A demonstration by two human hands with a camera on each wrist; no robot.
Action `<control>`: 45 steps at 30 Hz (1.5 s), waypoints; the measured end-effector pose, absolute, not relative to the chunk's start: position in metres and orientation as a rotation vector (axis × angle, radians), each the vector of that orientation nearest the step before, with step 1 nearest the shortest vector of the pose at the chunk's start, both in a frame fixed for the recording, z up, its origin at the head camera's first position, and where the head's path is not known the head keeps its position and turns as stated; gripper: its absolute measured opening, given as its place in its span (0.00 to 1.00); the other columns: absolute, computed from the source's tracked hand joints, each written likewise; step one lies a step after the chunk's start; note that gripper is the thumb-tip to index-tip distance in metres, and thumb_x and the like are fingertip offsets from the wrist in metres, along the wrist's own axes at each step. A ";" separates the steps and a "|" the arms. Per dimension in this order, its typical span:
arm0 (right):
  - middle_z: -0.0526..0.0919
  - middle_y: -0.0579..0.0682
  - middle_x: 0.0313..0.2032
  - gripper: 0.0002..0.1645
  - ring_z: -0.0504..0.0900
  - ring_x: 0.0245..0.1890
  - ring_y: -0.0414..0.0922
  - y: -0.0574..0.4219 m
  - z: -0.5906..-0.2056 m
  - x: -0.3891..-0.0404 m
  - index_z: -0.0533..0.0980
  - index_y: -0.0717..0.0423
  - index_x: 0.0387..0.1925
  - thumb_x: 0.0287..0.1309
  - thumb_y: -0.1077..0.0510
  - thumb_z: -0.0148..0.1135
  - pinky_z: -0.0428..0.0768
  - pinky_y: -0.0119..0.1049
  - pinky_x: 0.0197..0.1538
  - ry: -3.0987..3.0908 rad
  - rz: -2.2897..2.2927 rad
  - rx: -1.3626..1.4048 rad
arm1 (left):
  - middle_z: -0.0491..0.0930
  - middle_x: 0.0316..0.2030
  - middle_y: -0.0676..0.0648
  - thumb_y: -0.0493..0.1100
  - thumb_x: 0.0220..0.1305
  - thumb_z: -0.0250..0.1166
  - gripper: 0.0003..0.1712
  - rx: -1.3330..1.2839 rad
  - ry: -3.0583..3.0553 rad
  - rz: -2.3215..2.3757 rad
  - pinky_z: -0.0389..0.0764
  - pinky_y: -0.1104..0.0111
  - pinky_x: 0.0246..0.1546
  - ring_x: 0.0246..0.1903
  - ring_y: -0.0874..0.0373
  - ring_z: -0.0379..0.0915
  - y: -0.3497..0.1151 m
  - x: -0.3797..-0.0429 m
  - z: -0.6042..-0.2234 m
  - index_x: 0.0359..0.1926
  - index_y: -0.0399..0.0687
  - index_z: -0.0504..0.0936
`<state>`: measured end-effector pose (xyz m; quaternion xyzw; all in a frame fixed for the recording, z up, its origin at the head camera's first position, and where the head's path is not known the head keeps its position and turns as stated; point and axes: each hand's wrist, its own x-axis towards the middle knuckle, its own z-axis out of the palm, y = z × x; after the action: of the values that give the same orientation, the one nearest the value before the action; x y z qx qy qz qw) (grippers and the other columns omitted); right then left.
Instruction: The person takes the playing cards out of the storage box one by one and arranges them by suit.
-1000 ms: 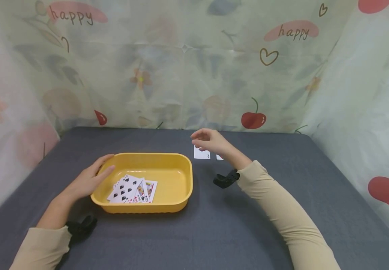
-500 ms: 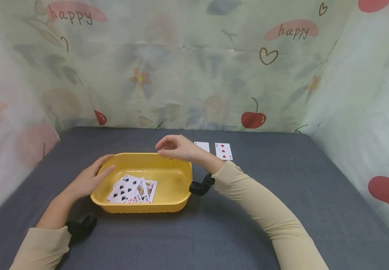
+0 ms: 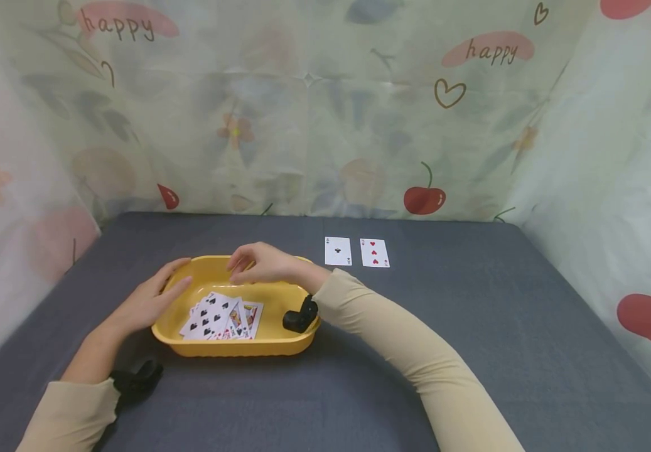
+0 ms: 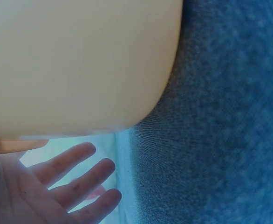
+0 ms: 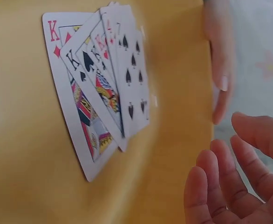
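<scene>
My left hand (image 3: 147,300) rests at the left rim of a yellow plastic tub (image 3: 240,348), thumb over the inside; in the left wrist view its other fingers (image 4: 83,184) are spread and nearly straight beyond the wall. Above the tub's back half hovers my right hand (image 3: 265,262), fingers loosely bent with nothing between them. Below it, at the tub's left front, lies a pile of face-up playing cards (image 3: 209,317). The right wrist view shows a seven of spades (image 5: 134,100) on top and a king of diamonds (image 5: 73,107) at the pile's edge.
Behind and right of the tub, an ace of clubs (image 3: 333,258) and a three of hearts (image 3: 380,245) lie face up side by side on the dark grey cloth (image 3: 472,301). Printed curtains (image 3: 325,125) enclose the table at the back and sides.
From over the two cards on the cloth, my right hand has moved left and toward me, over the tub. Both those cards are now uncovered. My left hand has stayed put.
</scene>
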<state>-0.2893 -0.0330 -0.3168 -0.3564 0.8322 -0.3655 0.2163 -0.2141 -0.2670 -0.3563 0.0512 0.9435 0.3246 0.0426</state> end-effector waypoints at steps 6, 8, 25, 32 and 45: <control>0.82 0.51 0.44 0.20 0.79 0.41 0.38 -0.051 -0.328 -0.289 0.75 0.58 0.50 0.55 0.57 0.64 0.76 0.23 0.39 2.310 -0.931 -0.939 | 0.52 0.68 0.28 0.63 0.70 0.42 0.40 0.160 2.882 0.988 0.58 0.38 0.59 0.65 0.30 0.51 -0.267 -0.214 -0.355 0.72 0.43 0.47; 0.82 0.51 0.44 0.19 0.78 0.40 0.38 -0.056 -0.332 -0.289 0.75 0.58 0.49 0.55 0.57 0.65 0.76 0.22 0.39 2.306 -0.916 -0.930 | 0.52 0.68 0.28 0.63 0.70 0.42 0.40 0.156 2.879 0.990 0.58 0.38 0.59 0.65 0.30 0.51 -0.267 -0.214 -0.355 0.72 0.44 0.47; 0.78 0.50 0.47 0.28 0.76 0.44 0.40 -0.079 -0.345 -0.282 0.72 0.56 0.50 0.47 0.55 0.71 0.73 0.24 0.42 2.434 -0.634 -0.950 | 0.51 0.68 0.28 0.63 0.70 0.42 0.40 0.156 2.857 1.006 0.57 0.36 0.59 0.65 0.29 0.51 -0.267 -0.213 -0.355 0.72 0.45 0.47; 0.74 0.46 0.42 0.30 0.72 0.38 0.39 -0.081 -0.347 -0.278 0.70 0.52 0.47 0.42 0.52 0.75 0.72 0.25 0.39 2.459 -0.548 -0.925 | 0.52 0.68 0.28 0.62 0.70 0.42 0.39 0.167 2.862 1.021 0.57 0.37 0.59 0.65 0.30 0.50 -0.268 -0.212 -0.354 0.72 0.44 0.47; 0.74 0.48 0.36 0.24 0.73 0.33 0.37 -0.072 -0.336 -0.287 0.69 0.57 0.47 0.50 0.59 0.69 0.72 0.23 0.35 2.320 -0.709 -0.934 | 0.52 0.68 0.28 0.62 0.70 0.42 0.39 0.176 2.864 1.031 0.58 0.37 0.59 0.65 0.29 0.50 -0.269 -0.213 -0.356 0.72 0.45 0.48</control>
<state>-0.2869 -0.0720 -0.3363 -0.3463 0.8599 -0.2628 0.2676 -0.2131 -0.2691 -0.3557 0.0577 0.9383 0.3377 0.0461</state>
